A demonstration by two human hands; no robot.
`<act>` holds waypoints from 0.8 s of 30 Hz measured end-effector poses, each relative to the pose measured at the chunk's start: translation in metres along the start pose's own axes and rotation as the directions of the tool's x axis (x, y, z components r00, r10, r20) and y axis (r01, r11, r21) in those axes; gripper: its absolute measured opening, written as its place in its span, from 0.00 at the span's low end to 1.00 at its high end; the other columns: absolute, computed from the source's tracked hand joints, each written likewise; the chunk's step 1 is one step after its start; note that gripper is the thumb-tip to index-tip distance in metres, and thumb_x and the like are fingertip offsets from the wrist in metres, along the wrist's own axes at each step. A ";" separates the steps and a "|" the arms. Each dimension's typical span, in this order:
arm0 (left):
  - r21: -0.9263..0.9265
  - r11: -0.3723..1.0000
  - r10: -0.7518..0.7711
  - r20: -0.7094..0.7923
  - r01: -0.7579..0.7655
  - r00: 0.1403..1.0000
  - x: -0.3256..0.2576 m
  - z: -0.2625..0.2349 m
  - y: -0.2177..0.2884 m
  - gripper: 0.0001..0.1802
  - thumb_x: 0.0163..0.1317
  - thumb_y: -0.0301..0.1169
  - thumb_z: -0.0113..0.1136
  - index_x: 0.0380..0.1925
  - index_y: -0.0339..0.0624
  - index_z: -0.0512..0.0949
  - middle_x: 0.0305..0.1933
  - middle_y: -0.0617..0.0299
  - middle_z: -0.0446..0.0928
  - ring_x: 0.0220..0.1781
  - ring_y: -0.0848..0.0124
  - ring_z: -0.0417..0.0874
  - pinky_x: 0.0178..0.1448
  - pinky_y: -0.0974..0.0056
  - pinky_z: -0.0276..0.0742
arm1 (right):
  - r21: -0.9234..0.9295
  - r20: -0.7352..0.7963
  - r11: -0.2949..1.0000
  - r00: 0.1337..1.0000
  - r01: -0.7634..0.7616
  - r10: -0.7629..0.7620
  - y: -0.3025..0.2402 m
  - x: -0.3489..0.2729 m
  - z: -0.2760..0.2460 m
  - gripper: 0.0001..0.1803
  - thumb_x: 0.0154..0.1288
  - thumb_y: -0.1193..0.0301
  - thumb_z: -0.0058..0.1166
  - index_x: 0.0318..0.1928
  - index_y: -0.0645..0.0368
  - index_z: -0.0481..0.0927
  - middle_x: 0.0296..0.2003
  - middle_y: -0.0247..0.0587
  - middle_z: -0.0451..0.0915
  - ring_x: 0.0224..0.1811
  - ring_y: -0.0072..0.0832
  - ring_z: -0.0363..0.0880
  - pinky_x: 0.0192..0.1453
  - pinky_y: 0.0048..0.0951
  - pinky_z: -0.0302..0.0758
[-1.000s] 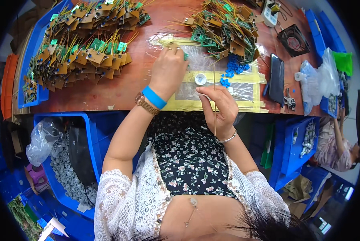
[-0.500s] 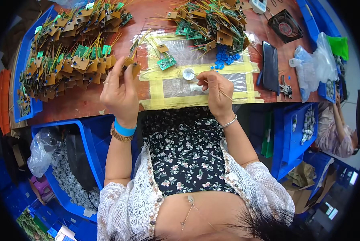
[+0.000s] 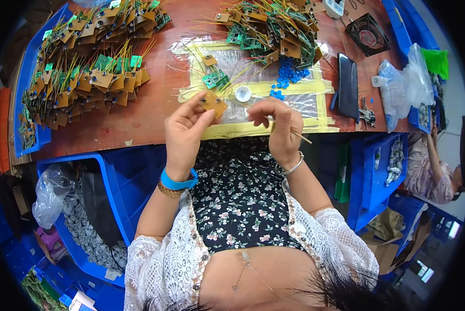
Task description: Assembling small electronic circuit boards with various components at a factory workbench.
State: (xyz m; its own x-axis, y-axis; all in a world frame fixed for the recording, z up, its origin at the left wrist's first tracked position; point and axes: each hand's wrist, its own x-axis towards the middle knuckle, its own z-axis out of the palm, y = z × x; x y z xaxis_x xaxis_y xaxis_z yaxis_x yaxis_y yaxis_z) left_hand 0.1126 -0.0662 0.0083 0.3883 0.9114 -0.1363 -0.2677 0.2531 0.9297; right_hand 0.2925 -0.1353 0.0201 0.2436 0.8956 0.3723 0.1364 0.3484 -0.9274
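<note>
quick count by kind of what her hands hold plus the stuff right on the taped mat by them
tan circuit board in left hand: 1
thin stick in right hand: 1
green circuit boards on mat: 2
small white round dish: 1
total: 5

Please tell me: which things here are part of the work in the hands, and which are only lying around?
In use: small brown board in left hand; thin stick in right hand; white pot; blue parts.
Lying about: black phone; small fan; plastic bag.
</note>
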 end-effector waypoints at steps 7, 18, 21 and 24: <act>-0.097 0.993 -0.063 0.051 0.068 0.997 -0.004 0.012 0.004 0.23 0.65 0.18 0.58 0.61 0.29 0.72 0.44 0.59 0.78 0.45 0.71 0.83 0.53 0.66 0.84 | -0.010 0.044 0.999 0.998 -0.044 0.044 0.001 -0.002 0.014 0.35 0.80 0.49 0.31 0.38 0.68 0.82 0.31 0.41 0.82 0.28 0.21 0.74 0.30 0.20 0.67; -0.064 0.997 -0.039 0.081 0.044 0.996 -0.005 0.012 0.002 0.24 0.66 0.18 0.57 0.63 0.26 0.68 0.49 0.51 0.80 0.47 0.69 0.83 0.54 0.65 0.83 | -0.168 0.122 0.984 0.992 0.064 -0.044 -0.003 0.003 0.011 0.19 0.76 0.62 0.48 0.37 0.67 0.83 0.33 0.43 0.83 0.31 0.26 0.80 0.35 0.25 0.76; -0.046 0.998 -0.029 0.071 0.033 0.997 -0.004 0.013 0.003 0.24 0.66 0.18 0.57 0.63 0.27 0.69 0.48 0.53 0.80 0.46 0.70 0.83 0.53 0.66 0.83 | -0.320 0.175 0.934 0.979 0.161 -0.109 -0.005 0.003 0.006 0.17 0.75 0.65 0.49 0.36 0.66 0.84 0.33 0.44 0.84 0.32 0.28 0.82 0.37 0.27 0.77; -0.048 0.998 -0.026 0.047 0.028 0.999 -0.005 0.011 0.002 0.24 0.65 0.18 0.57 0.62 0.29 0.70 0.45 0.58 0.78 0.46 0.71 0.82 0.53 0.66 0.83 | -0.366 0.205 0.904 0.967 0.220 -0.153 -0.009 0.001 -0.003 0.14 0.74 0.67 0.51 0.38 0.65 0.84 0.34 0.44 0.84 0.32 0.30 0.82 0.38 0.28 0.78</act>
State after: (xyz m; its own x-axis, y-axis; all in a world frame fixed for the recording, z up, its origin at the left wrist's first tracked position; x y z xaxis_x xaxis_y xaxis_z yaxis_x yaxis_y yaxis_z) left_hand 0.1201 -0.0739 0.0150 0.4365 0.8881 -0.1440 -0.2983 0.2938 0.9081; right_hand 0.2939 -0.1384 0.0292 0.0180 0.8692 0.4941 0.5281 0.4113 -0.7429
